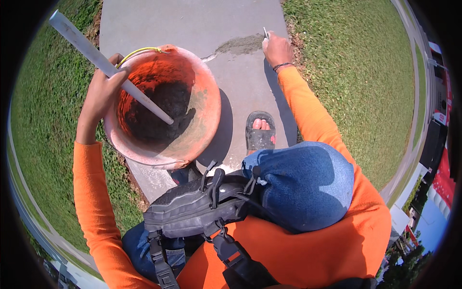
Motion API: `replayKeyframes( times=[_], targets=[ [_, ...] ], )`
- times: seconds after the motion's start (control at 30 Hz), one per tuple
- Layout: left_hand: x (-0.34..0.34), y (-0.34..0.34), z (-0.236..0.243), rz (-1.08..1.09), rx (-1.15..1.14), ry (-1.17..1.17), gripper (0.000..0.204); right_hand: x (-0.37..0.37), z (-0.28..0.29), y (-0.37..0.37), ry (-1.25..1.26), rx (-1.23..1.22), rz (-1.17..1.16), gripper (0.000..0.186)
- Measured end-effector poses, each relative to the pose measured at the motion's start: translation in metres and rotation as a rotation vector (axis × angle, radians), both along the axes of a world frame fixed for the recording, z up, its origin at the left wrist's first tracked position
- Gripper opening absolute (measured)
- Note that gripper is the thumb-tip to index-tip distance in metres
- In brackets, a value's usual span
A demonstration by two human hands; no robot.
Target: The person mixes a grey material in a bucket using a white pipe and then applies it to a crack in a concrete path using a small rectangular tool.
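Observation:
My left hand (107, 85) is closed round a white plastic pipe (89, 45), up against the rim of an orange bucket (209, 113). The pipe slants down into the bucket, its lower end in wet grey mortar (168, 103). A yellow cord is tied at the bucket's far rim. Out ahead on the right, my right hand (277, 49) is closed on a small tool with a thin metal edge (265, 32); my fingers hide most of it. Beside that hand, a damp mortar patch (240, 45) lies across the concrete path, with a pale crack line at its left end.
The concrete path (192, 21) runs between grass on the left (48, 111) and grass on the right (351, 72). My sandalled foot (260, 130) stands on it, right of the bucket. A black waist bag (187, 207) and my bent denim knee (308, 183) are close below.

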State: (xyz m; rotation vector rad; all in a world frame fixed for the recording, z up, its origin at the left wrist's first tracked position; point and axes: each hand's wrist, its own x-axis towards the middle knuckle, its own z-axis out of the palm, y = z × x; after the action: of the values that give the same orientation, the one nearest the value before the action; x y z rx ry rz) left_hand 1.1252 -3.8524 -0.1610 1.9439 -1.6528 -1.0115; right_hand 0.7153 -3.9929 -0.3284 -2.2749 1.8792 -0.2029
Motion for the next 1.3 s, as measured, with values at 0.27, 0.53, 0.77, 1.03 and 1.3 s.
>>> replayKeyframes(
  times=[0.27, 0.53, 0.77, 1.03, 1.3],
  targets=[
    [-0.006, 0.003, 0.007, 0.032, 0.064, -0.038, 0.029, 0.060, -0.019, 0.017, -0.099, -0.002, 0.215, 0.024],
    [0.002, 0.010, -0.004, 0.078, 0.027, 0.050, 0.032, 0.082, -0.018, 0.036, -0.176, 0.039, 0.464, 0.016],
    [0.000, 0.007, 0.000, 0.091, 0.063, 0.023, 0.032, 0.054, -0.006, 0.040, -0.370, -0.105, 0.470, 0.029],
    [0.005, 0.005, 0.000, 0.041, 0.111, 0.011, 0.030, 0.037, -0.036, 0.055, -0.277, -0.314, 0.713, 0.035],
    [0.001, 0.004, -0.002, 0.089, 0.074, 0.055, 0.034, 0.016, -0.060, 0.067, -0.184, -0.194, 0.783, 0.037]
  ],
)
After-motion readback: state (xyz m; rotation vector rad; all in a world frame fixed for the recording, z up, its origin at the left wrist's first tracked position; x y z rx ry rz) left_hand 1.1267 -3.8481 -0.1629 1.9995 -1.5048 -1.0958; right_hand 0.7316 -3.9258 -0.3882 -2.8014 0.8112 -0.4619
